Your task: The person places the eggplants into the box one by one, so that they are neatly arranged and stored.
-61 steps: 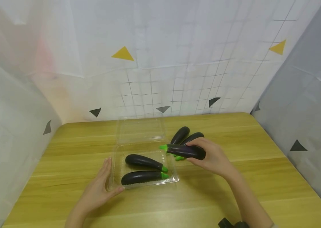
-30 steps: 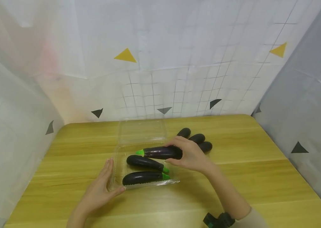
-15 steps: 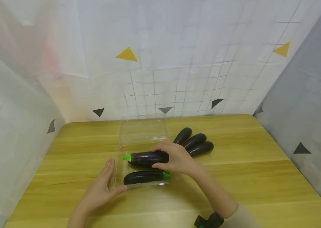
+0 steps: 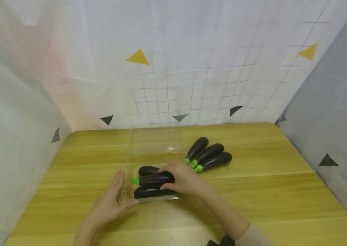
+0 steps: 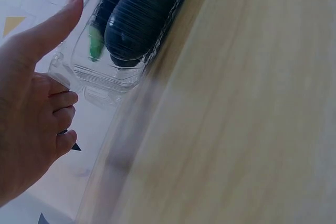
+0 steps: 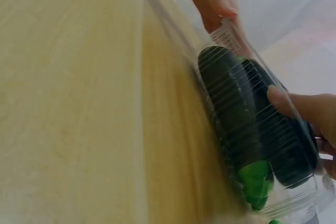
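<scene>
- Right hand (image 4: 182,179): thumb and fingers are curled around the thick end of an eggplant (image 4: 155,178), its green tip pointing left.
- Left hand (image 4: 107,201): fingers are straight, thumb spread away, bracing the left side and front corner of a clear plastic box (image 4: 148,159).
- The gripped eggplant is inside the box, between a back eggplant (image 4: 147,170) and a front eggplant (image 4: 148,192); whether it touches the bottom, I cannot tell.
- Behind, the lid (image 4: 156,140) lies open.
- Three eggplants (image 4: 209,153) fan out on the table (image 4: 278,191) right of the box.
</scene>
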Demonstrator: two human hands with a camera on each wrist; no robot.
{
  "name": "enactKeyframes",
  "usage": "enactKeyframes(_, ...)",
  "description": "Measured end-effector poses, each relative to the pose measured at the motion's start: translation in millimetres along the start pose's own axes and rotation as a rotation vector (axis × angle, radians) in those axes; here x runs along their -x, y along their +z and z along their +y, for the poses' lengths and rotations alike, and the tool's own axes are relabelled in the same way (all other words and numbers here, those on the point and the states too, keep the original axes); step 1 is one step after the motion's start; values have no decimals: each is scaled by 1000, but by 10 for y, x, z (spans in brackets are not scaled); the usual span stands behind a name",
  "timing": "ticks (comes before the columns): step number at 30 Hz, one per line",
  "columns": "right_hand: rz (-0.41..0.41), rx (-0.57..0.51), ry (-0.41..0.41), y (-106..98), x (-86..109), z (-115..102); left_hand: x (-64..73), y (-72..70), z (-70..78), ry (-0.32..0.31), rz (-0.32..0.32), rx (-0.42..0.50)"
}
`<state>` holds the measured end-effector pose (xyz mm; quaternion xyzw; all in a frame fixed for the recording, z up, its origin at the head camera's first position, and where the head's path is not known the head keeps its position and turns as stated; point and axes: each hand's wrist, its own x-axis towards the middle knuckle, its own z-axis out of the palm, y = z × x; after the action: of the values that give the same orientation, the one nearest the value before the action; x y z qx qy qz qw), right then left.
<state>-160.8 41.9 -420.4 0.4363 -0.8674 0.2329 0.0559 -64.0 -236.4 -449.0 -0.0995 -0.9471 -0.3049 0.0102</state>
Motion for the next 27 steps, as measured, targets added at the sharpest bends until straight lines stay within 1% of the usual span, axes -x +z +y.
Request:
enactKeyframes(2, -3, 30, 10, 26, 7, 9, 1, -1, -1, -5, -2, 0)
enactKeyframes(5, 18, 58, 25, 48, 16, 23, 4, -1, -1, -8, -3, 1)
enactKeyframes(12, 105, 117, 44, 51, 47, 59, 3, -8, 7, -9, -1, -4)
enactKeyframes(15, 149, 114, 46, 17, 70, 77, 2, -14, 14, -7, -2, 1)
enactKeyframes(17, 171, 89, 48, -8, 87, 95, 2, -17, 17, -6, -2, 6)
enactKeyframes(22, 192, -35, 46, -62, 152, 166, 0, -17, 10, -5, -5, 5)
enactKeyframes(27, 249, -191, -14, -125, 233, 255, 0, -11, 3, -6, -12, 12)
